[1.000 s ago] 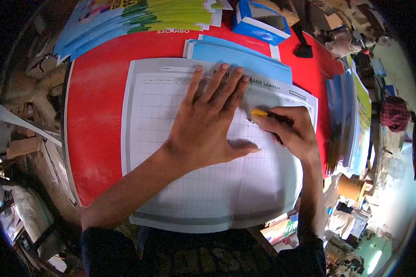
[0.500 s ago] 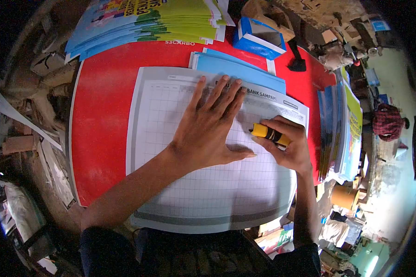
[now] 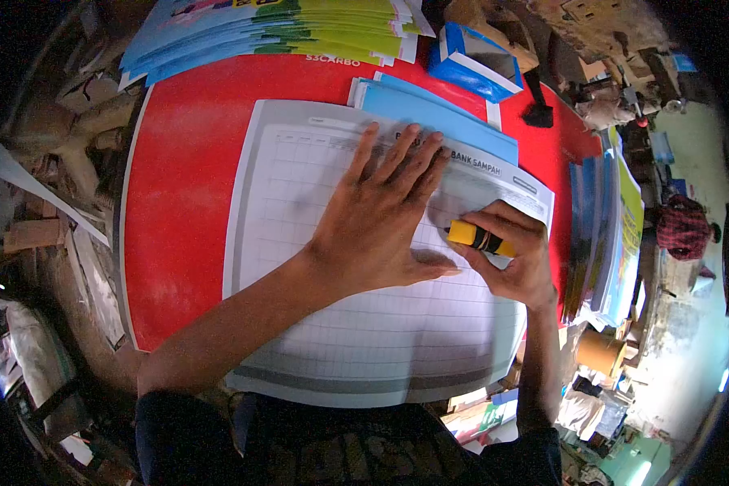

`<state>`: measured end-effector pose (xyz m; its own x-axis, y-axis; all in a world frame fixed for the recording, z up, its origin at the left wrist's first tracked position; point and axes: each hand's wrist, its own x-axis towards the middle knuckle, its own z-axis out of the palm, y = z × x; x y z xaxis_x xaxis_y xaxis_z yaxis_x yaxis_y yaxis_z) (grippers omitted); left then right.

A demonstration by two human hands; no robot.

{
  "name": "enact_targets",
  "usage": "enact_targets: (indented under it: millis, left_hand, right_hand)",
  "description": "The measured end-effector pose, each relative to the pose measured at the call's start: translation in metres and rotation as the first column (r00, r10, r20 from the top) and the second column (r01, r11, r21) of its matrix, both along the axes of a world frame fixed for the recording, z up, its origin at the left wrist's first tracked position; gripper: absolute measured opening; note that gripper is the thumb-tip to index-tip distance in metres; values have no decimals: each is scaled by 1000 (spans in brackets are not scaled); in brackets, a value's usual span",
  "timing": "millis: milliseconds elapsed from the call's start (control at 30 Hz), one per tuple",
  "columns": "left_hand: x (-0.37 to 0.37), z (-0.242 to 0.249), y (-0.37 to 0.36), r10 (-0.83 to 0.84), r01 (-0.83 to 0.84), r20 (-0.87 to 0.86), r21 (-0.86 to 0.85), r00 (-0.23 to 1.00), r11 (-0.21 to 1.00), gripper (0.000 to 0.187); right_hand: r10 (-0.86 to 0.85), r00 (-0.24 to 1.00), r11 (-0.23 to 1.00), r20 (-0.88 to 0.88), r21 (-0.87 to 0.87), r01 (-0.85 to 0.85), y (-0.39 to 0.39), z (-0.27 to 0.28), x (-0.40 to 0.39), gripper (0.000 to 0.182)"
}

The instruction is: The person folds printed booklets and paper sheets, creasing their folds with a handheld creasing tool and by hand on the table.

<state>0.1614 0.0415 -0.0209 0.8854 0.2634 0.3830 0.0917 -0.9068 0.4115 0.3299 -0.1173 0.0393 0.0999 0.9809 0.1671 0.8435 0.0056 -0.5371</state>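
A large printed sheet point(image 3: 364, 340) with a grid and a grey border lies on the red board, its heading partly covered by fingers. My left hand point(image 3: 389, 223) rests flat on it, fingers spread toward the heading and thumb out to the right. In my right hand point(image 3: 514, 251), just right of that thumb, is a stubby yellow tool with a black band point(image 3: 470, 235). Its dark tip points left, close over the sheet; I cannot tell what kind of tool it is. Blue sheets point(image 3: 437, 113) stick out from under the sheet's top edge.
The red board point(image 3: 178, 202) spans the work area. At its far side lies a stack of blue and green printed covers point(image 3: 275, 36), with a blue-and-white open box point(image 3: 476, 61) beside it. Another booklet stack point(image 3: 603, 231) stands at the right. A person in a checked shirt point(image 3: 682, 227) is farther off.
The view has shifted slightly, so the sheet's top and the board sit higher and further right. Both hands keep nearly the same place on the sheet, and the right still grips the yellow tool.
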Motion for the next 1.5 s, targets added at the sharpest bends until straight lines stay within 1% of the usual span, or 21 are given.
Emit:
enact_targets:
  millis: [133,200,233,300,333,367,433,467,533,633,667,733,867,933,1000,1067,1133,1267,1333,1433,1500]
  left_hand:
    - [2,-3,-2,2,-2,8,4,1000,1000,121]
    - [2,-2,-1,-2,2,-3,3,1000,1000,122]
    - [2,-3,-1,-9,9,-3,5,1000,1000,122]
    - [3,-3,-1,4,-3,-10,31,1000,1000,123]
    - [3,-2,-1,1,-1,-9,34,1000,999,123]
    - [3,-2,-1,3,-3,-8,35,1000,999,123]
    - [3,-1,0,7,-7,-3,42,1000,999,123]
    - [3,-1,0,6,-6,-6,34,1000,999,123]
    - [2,-1,0,7,-7,-5,29,1000,1000,122]
    - [1,-3,0,4,-4,-7,50,1000,999,123]
    - [1,-4,0,-2,2,2,37,1000,999,121]
    - [1,-2,2,3,-4,17,25,1000,1000,120]
    - [-3,4,6,-66,67,-26,24,997,997,121]
    - [-3,5,6,-93,93,-32,4,995,996,123]
    - [-4,5,5,-87,87,-34,-5,996,996,129]
    - [-3,6,5,-84,84,-48,-11,995,996,130]
    - [-2,9,5,-92,91,-60,-16,994,996,131]
    - [-1,11,6,-93,92,-83,-15,992,996,132]
    - [-1,12,6,-96,95,-85,-10,992,995,132]
    - [-1,14,7,-96,97,-95,-4,991,995,132]
    - [-1,15,7,-96,95,-90,-15,991,995,132]
  right_hand:
    - [-22,1000,1000,-20,-4,22,-2,-5,0,38]
    - [-96,995,995,-37,-14,96,-4,-9,-4,40]
    - [-104,994,995,-38,-13,103,-7,-9,-7,40]
    - [-51,993,997,110,62,44,-10,-9,-10,40]
    - [6,988,998,152,55,-14,-11,-9,-4,40]
    - [2,988,998,152,60,-11,-10,-8,0,40]
    - [75,979,995,188,47,-85,-8,-6,4,38]
    - [77,978,995,192,51,-88,-6,-5,1,38]
    - [-87,996,996,-16,-29,87,-4,-2,-9,43]
    - [-140,986,989,-87,-67,135,-2,0,-12,34]
    - [-140,986,989,-88,-65,134,-3,1,-13,34]
    - [-230,947,967,-222,-157,198,-3,4,-12,32]
    - [-234,945,955,-230,-234,180,-2,12,-12,31]
    - [-90,960,994,-264,-88,69,-4,5,-8,33]
    - [-67,965,997,-254,-59,54,-11,-3,-5,36]
    - [-51,967,999,-250,-31,45,-15,-9,-3,38]
    - [30,974,999,-222,47,-20,-16,-13,1,41]
    - [18,958,1000,-287,17,-13,-18,-12,4,40]
    - [75,965,997,-251,16,-73,-16,-10,8,39]
    - [111,963,994,-246,43,-103,-13,-9,10,39]
    - [93,960,996,-263,41,-85,-16,-13,9,39]
